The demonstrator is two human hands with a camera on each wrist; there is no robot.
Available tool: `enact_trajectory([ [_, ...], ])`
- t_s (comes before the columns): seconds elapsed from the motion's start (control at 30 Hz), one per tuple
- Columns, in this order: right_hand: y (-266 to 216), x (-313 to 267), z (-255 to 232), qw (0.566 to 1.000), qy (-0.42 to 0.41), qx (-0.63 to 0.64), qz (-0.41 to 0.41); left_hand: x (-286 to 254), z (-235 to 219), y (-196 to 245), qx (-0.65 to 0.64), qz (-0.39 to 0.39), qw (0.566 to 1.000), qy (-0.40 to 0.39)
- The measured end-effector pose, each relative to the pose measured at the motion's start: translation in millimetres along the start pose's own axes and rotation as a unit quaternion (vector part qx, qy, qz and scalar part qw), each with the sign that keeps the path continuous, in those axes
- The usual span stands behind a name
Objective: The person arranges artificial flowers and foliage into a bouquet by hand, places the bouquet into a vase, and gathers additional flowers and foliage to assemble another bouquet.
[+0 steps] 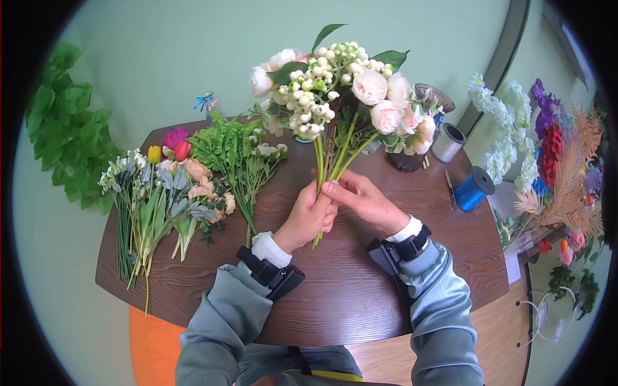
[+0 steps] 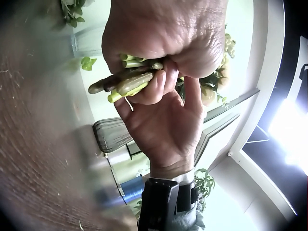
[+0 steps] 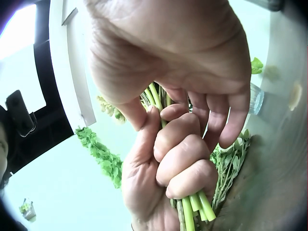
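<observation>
A bouquet of artificial flowers stands upright over the table, with pale pink roses (image 1: 388,116), white berry sprigs (image 1: 308,103) and green leaves. My left hand (image 1: 305,219) grips its gathered green and brown stems (image 1: 349,143), fingers curled fully round them. Cut stem ends (image 2: 127,86) stick out below that fist in the left wrist view. Just above it, my right hand (image 1: 370,201) pinches the stems between thumb and forefinger. Its other fingers (image 3: 216,115) reach loosely past the stems in the right wrist view.
Tulips (image 1: 182,151), peach flowers (image 1: 199,186) and fern greenery (image 1: 225,151) lie on the left of the dark wooden table (image 1: 360,296). On the right stand a blue spool (image 1: 472,190), a white spool (image 1: 447,145) and a ribbed vase (image 1: 407,161). More flowers (image 1: 553,148) are beyond.
</observation>
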State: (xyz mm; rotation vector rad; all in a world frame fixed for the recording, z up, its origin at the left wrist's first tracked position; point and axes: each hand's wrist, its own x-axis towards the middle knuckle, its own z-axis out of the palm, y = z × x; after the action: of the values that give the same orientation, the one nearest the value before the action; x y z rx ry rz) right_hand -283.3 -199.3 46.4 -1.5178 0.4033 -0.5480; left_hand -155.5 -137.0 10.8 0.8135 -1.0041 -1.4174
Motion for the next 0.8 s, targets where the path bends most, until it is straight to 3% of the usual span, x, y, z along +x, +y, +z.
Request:
enact_trajectory([
  [0.43,2,11,8,1.000,-0.020,-0.003,0.005,-3,-9,9,0.001,0.022,1.000,0.011],
  [0.8,1,7,3,0.999,-0.003,-0.004,-0.041,-3,-7,8,-0.013,0.011,1.000,0.023],
])
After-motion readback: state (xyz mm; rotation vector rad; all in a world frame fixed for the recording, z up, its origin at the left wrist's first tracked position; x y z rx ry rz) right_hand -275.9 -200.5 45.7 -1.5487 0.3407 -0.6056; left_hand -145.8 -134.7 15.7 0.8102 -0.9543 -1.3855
